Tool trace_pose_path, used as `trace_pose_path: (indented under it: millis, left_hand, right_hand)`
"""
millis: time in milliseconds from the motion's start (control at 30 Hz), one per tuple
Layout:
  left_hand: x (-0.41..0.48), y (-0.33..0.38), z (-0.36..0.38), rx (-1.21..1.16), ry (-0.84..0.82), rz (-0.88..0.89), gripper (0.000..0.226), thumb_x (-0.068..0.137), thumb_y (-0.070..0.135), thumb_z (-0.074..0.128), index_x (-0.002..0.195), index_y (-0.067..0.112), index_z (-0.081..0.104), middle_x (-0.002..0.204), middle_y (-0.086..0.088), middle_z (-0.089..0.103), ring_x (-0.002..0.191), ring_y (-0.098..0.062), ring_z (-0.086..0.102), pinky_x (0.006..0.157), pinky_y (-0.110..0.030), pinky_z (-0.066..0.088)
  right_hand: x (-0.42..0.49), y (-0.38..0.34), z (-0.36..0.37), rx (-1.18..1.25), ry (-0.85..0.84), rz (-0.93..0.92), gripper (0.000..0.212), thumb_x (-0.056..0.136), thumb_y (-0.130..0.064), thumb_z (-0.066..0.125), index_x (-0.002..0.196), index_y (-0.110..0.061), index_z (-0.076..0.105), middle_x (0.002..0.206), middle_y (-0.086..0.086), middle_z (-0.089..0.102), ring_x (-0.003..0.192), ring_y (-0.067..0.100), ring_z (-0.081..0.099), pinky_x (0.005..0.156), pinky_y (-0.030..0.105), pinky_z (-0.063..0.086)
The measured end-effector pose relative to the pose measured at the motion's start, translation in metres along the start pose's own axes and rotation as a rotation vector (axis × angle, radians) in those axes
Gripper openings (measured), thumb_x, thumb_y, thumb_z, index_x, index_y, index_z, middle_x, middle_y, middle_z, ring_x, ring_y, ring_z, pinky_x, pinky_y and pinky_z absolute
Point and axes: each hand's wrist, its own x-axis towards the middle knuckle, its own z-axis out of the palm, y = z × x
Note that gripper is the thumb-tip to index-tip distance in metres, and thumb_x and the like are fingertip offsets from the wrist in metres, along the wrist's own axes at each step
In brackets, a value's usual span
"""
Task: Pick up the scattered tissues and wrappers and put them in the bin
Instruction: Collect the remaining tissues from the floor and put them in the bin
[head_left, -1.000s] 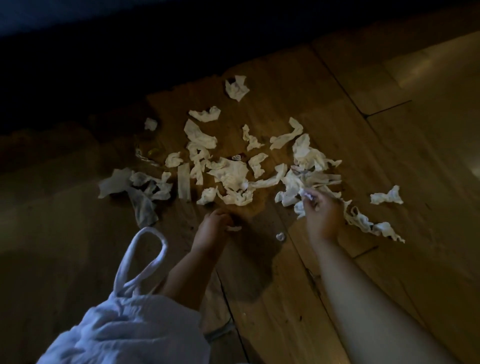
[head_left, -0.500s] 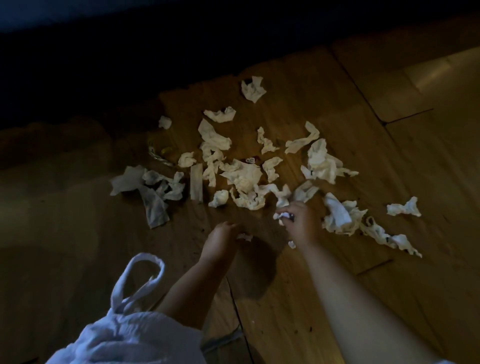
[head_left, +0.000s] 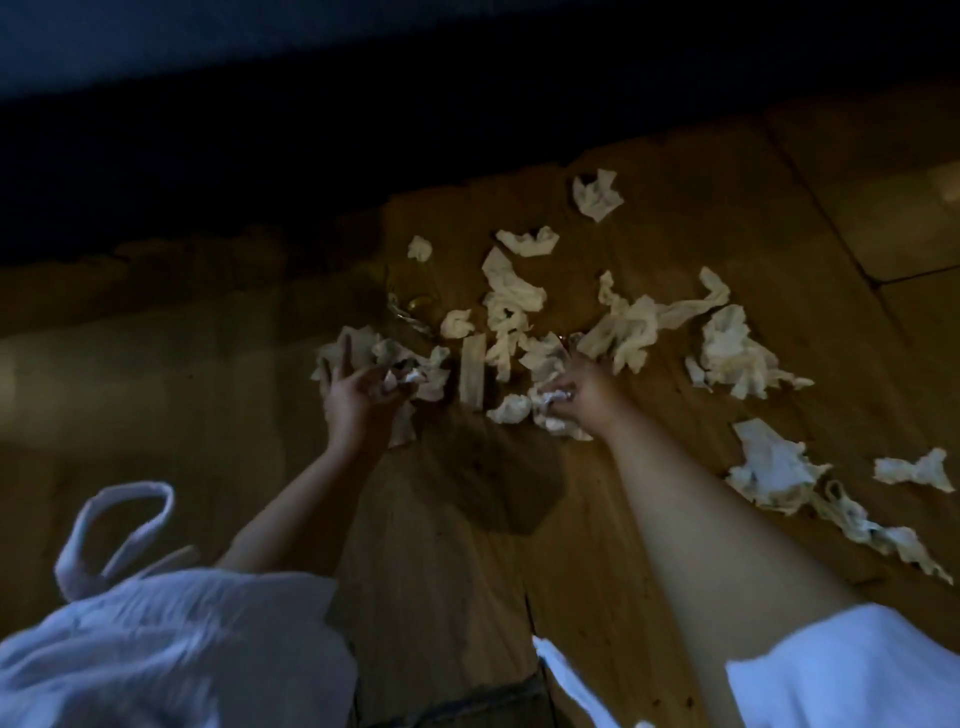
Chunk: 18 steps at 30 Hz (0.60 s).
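Note:
Several torn white tissue pieces lie scattered over the wooden floor. My left hand reaches into the left clump, thumb and fingers pinching a small crumpled tissue scrap. My right hand is closed on a crumpled wad of tissue among the middle pieces. A shiny wrapper glints beyond the left clump. More tissues lie at the right. No bin is in view.
A dark shadowed band runs along the far side of the floor. My white sleeves and a looped white strap fill the lower left and right corners. Floorboard seams cross at the far right.
My left hand has moved forward and left into the left clump and pinched a scrap. My right hand has shifted left, still clutching tissue. The view has moved closer to the floor.

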Motion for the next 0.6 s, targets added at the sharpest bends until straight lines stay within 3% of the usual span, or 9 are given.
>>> trace_pose_path:
  millis: [33, 100, 167, 233, 300, 367, 433, 500, 600]
  left_hand:
    - [0.009, 0.004, -0.003, -0.020, -0.031, -0.041, 0.038, 0.086, 0.015, 0.064, 0.120, 0.002, 0.058, 0.152, -0.007, 0.028, 0.117, -0.010, 0.043, 0.083, -0.017, 0.049]
    - [0.025, 0.011, -0.008, -0.114, -0.077, -0.148, 0.041, 0.090, 0.014, 0.058, 0.128, 0.003, 0.050, 0.142, -0.014, 0.042, 0.113, -0.020, 0.053, 0.083, -0.019, 0.051]
    - [0.031, 0.016, -0.011, -0.193, -0.126, -0.208, 0.034, 0.099, 0.016, 0.039, 0.130, 0.003, 0.044, 0.115, -0.015, 0.054, 0.090, -0.024, 0.065, 0.072, -0.026, 0.055]
    - [0.033, 0.013, -0.009, -0.269, -0.110, -0.265, 0.040, 0.102, 0.016, 0.025, 0.137, 0.001, 0.036, 0.092, -0.010, 0.051, 0.070, -0.022, 0.060, 0.055, -0.029, 0.054]
    - [0.023, 0.009, -0.001, -0.300, -0.101, -0.317, 0.038, 0.101, 0.013, 0.026, 0.136, 0.001, 0.037, 0.085, -0.006, 0.048, 0.070, -0.016, 0.051, 0.043, -0.018, 0.051]
    - [0.008, 0.007, 0.005, -0.328, -0.076, -0.353, 0.035, 0.098, 0.009, 0.036, 0.132, 0.002, 0.041, 0.099, -0.011, 0.055, 0.083, -0.019, 0.055, 0.057, -0.014, 0.053]
    - [-0.004, 0.001, 0.006, -0.364, -0.097, -0.383, 0.039, 0.091, 0.005, 0.051, 0.129, 0.002, 0.045, 0.124, -0.015, 0.053, 0.107, -0.027, 0.056, 0.079, -0.026, 0.051]
    - [-0.016, -0.002, -0.002, -0.360, -0.126, -0.365, 0.043, 0.084, 0.005, 0.063, 0.125, 0.005, 0.050, 0.125, -0.013, 0.056, 0.106, -0.022, 0.059, 0.072, -0.026, 0.051]
    - [-0.037, -0.001, -0.014, -0.440, -0.173, -0.344, 0.021, 0.081, 0.009, 0.066, 0.099, 0.018, 0.060, 0.105, -0.007, 0.063, 0.085, -0.013, 0.062, 0.063, -0.023, 0.052]
  right_hand:
    - [-0.004, -0.001, 0.003, -0.009, -0.010, -0.009, 0.043, 0.080, 0.000, 0.067, 0.121, 0.002, 0.057, 0.151, 0.010, 0.029, 0.135, 0.024, 0.038, 0.098, 0.023, 0.039]
    - [-0.014, -0.001, 0.013, -0.001, 0.026, 0.018, 0.040, 0.082, 0.003, 0.062, 0.122, 0.004, 0.056, 0.147, 0.013, 0.035, 0.130, 0.024, 0.042, 0.091, 0.016, 0.037]
    - [-0.026, 0.005, 0.030, 0.046, 0.047, 0.074, 0.039, 0.085, 0.003, 0.059, 0.124, 0.002, 0.055, 0.138, 0.014, 0.046, 0.120, 0.020, 0.049, 0.082, 0.011, 0.041]
    - [-0.040, 0.011, 0.047, 0.087, 0.040, 0.137, 0.041, 0.087, 0.001, 0.057, 0.127, -0.003, 0.053, 0.134, 0.009, 0.050, 0.118, 0.016, 0.051, 0.079, 0.010, 0.041]
    - [-0.050, 0.013, 0.054, 0.128, 0.034, 0.149, 0.039, 0.088, 0.001, 0.054, 0.126, -0.004, 0.054, 0.128, 0.009, 0.054, 0.116, 0.015, 0.052, 0.078, 0.010, 0.041]
    - [-0.052, 0.010, 0.048, 0.136, 0.014, 0.125, 0.036, 0.088, 0.003, 0.053, 0.123, -0.002, 0.057, 0.123, 0.011, 0.056, 0.106, 0.012, 0.052, 0.073, 0.009, 0.041]
    - [-0.054, 0.003, 0.036, 0.105, -0.021, 0.094, 0.032, 0.085, 0.005, 0.056, 0.116, 0.000, 0.062, 0.119, 0.011, 0.059, 0.105, 0.015, 0.055, 0.078, 0.017, 0.042]
    - [-0.055, -0.003, 0.023, 0.168, -0.003, 0.077, 0.030, 0.081, 0.006, 0.062, 0.110, 0.002, 0.065, 0.115, 0.015, 0.063, 0.108, 0.023, 0.059, 0.075, 0.014, 0.044]
    - [-0.068, -0.020, 0.010, 0.361, 0.033, 0.106, 0.043, 0.076, 0.000, 0.070, 0.117, -0.005, 0.059, 0.111, 0.009, 0.059, 0.104, 0.019, 0.057, 0.061, 0.009, 0.046]
